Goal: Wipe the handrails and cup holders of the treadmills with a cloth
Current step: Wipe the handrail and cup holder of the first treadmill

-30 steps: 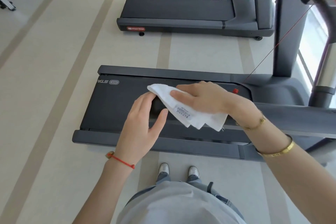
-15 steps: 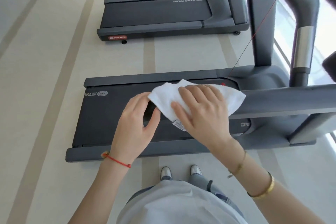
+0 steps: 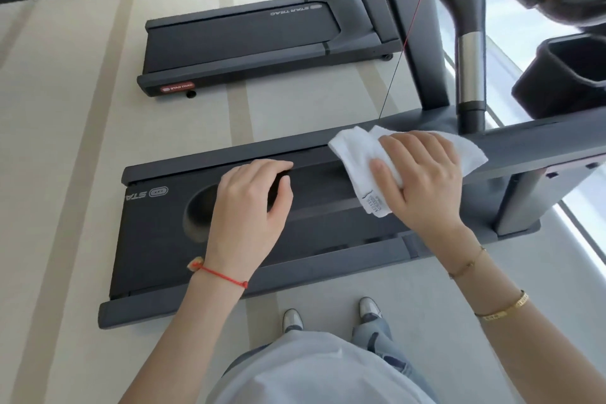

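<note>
1. Cloth (image 3: 364,154), white, lies draped over the dark handrail (image 3: 314,174) under the right hand (image 3: 418,180), whose fingers curl round it.
2. Left hand (image 3: 249,207) grips the handrail's end, fingers wrapped over.
3. Treadmill deck (image 3: 157,239) lies below; a cup holder (image 3: 564,72) sits far right.

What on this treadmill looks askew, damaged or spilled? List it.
Nothing stands out. The right hand holds a folded white cloth round the dark grey handrail; the left hand grips the same rail. No spill or damage shows.
</note>
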Tool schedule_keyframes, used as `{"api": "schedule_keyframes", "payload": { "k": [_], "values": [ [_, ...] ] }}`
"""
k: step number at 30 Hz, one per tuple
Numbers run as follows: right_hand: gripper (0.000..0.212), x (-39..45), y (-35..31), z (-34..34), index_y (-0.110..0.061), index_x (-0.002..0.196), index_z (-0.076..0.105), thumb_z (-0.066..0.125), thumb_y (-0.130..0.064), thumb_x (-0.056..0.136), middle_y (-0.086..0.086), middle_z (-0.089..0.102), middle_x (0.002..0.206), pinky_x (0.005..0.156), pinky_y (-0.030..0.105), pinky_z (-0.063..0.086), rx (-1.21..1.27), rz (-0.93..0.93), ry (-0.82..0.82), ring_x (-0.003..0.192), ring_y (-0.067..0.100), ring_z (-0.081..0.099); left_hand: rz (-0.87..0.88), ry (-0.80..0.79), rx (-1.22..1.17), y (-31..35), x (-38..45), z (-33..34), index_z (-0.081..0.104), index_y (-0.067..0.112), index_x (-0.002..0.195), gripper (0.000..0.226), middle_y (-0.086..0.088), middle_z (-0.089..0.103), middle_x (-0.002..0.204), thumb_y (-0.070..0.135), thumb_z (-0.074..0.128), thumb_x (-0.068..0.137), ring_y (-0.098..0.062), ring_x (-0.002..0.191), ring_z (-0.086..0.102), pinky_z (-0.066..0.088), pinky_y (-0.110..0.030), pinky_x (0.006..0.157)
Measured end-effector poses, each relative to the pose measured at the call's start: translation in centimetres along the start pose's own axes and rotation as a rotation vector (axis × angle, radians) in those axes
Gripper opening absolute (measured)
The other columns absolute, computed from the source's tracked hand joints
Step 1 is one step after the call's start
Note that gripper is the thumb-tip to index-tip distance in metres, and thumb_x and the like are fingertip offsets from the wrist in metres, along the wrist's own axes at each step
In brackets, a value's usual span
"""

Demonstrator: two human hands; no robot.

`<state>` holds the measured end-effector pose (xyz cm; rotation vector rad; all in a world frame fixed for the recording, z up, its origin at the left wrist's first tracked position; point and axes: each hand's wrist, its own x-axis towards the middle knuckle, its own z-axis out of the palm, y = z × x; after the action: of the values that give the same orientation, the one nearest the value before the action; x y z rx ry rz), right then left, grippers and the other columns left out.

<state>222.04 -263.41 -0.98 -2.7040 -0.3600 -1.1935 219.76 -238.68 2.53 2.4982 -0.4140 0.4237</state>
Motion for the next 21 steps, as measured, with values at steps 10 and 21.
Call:
{"api": "schedule_keyframes", "payload": {
  "k": [10,21],
  "values": [
    [0.027,-0.5,8.4,-1.5,-0.011,0.101,0.066,0.052,-0.034,0.097,0.002,0.066,0.093,0.080,0.038,0.044,0.048,-0.137,-0.037,0.085,0.028,0.059,-0.061,0.021,0.020,8.4,2.6,5.9,0.071,0.012,0.106,0.017,0.003,0.071,0.103,0.012,0.057,0.095,-0.020,0.092,0.065,0.045,-0.041,0.094],
    [0.034,-0.5,11.4,-2.8,-0.012,0.105,0.067,0.047,-0.039,0.100,0.002,0.065,0.095,0.079,0.039,0.045,0.117,-0.226,-0.143,0.086,0.026,0.060,-0.135,0.103,0.167,13.1,3.8,10.7,0.068,0.015,0.094,0.023,0.005,0.069,0.087,0.019,0.045,0.095,-0.019,0.083,0.063,0.033,-0.030,0.095]
  ]
}}
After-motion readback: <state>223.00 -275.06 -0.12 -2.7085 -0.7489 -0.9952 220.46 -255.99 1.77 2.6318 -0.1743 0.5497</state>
